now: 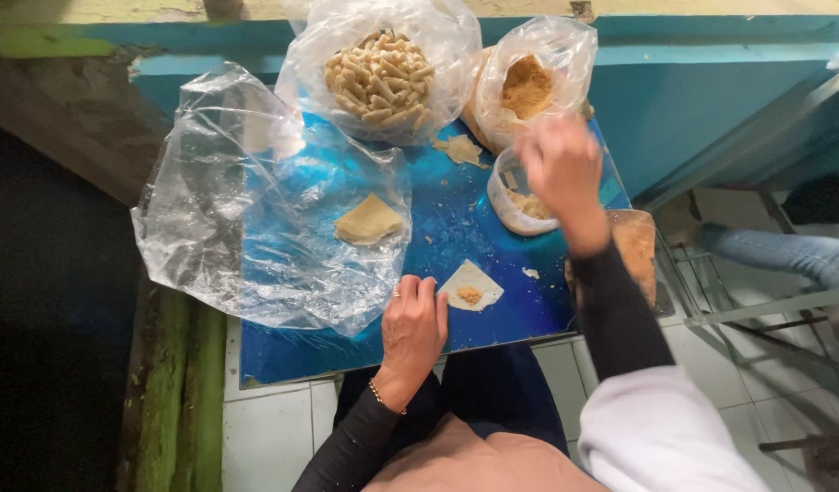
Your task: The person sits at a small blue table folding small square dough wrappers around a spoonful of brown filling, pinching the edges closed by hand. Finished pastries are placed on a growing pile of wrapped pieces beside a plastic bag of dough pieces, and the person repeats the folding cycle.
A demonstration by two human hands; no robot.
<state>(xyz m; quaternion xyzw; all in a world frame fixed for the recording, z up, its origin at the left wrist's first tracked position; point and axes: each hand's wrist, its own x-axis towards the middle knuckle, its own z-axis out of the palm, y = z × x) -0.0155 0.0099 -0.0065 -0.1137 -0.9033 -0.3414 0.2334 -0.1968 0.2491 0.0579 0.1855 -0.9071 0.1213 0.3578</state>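
Left hand [413, 328] flat on shiny blue tabletop [456, 228], fingers together, empty, fingertips touching edge of thin pale triangular dough wrapper [470, 285] carrying small dab of brown filling [469, 295]. Right hand [558, 169] blurred over small clear plastic tub of filling [520, 202]; grip not discernible. Stack of wrappers inside large clear plastic bag [368, 220], left of centre. Bag of rolled pieces [380, 77] at far edge.

i see a filled wrapper [470, 290] on the counter [492, 328] near its front edge, a tub [520, 205] right of centre, two bags [383, 73] along the back edge.
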